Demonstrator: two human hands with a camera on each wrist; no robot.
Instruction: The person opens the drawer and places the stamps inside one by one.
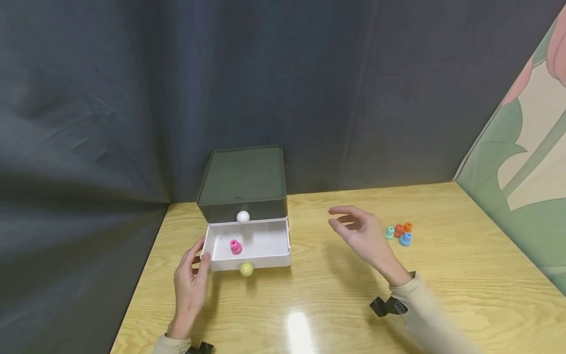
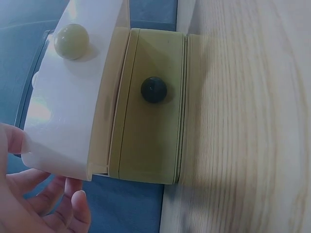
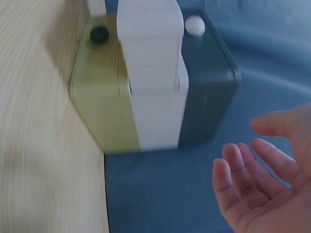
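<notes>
A small drawer cabinet stands at the back of the table, its top tier dark green (image 1: 247, 174). The white middle drawer (image 1: 270, 262) is pulled out, with a yellow-green knob (image 1: 246, 269) on its front. Inside it, left of centre, sits a small pink stepped peg (image 1: 236, 247). My left hand (image 1: 191, 285) grips the drawer's front left corner, the thumb on its front and the fingers at its side. To the right of the cabinet, my right hand (image 1: 364, 241) is raised over the table with nothing in it, fingers relaxed and thumb apart.
On the table's right lie small pegs: teal (image 1: 389, 233), red (image 1: 399, 230), orange (image 1: 408, 227) and blue (image 1: 405, 239). The olive bottom drawer (image 2: 146, 141) is closed and has a black knob (image 2: 154, 90). Dark cloth (image 1: 309, 98) hangs behind the table.
</notes>
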